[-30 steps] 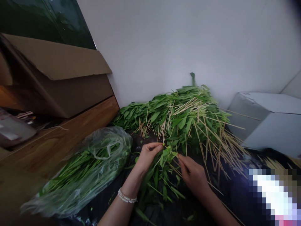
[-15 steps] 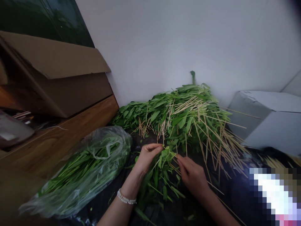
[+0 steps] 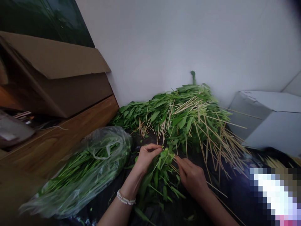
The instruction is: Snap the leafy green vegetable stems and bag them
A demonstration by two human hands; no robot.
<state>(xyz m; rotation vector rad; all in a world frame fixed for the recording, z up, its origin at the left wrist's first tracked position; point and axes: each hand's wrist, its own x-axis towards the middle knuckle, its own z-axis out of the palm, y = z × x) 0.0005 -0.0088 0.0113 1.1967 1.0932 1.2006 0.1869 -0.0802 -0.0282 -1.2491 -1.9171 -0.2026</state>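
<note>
My left hand [image 3: 148, 157], with a white beaded bracelet on its wrist, pinches a piece of leafy green [image 3: 167, 155] between thumb and fingertips. My right hand [image 3: 191, 174] is closed on a thin wooden skewer [image 3: 217, 190], whose tail sticks out behind the hand towards the lower right. Its tip meets the bunched leaf between my hands. Beneath both hands lie loose green leaves and stems [image 3: 164, 188] on black plastic sheeting [image 3: 174, 213].
Ahead, a heap of skewered greens [image 3: 178, 110] leans against the white wall [image 3: 164, 47], bare sticks pointing out. To the left lies a clear plastic bag [image 3: 117, 163] of greens, near a wooden surface [image 3: 94, 116] with a cardboard box [image 3: 77, 91]. A white box [image 3: 270, 122] stands right.
My right hand has shifted slightly left and down. The skewer's tail shows a little further right. My left hand stays nearly in place at the leaf.
</note>
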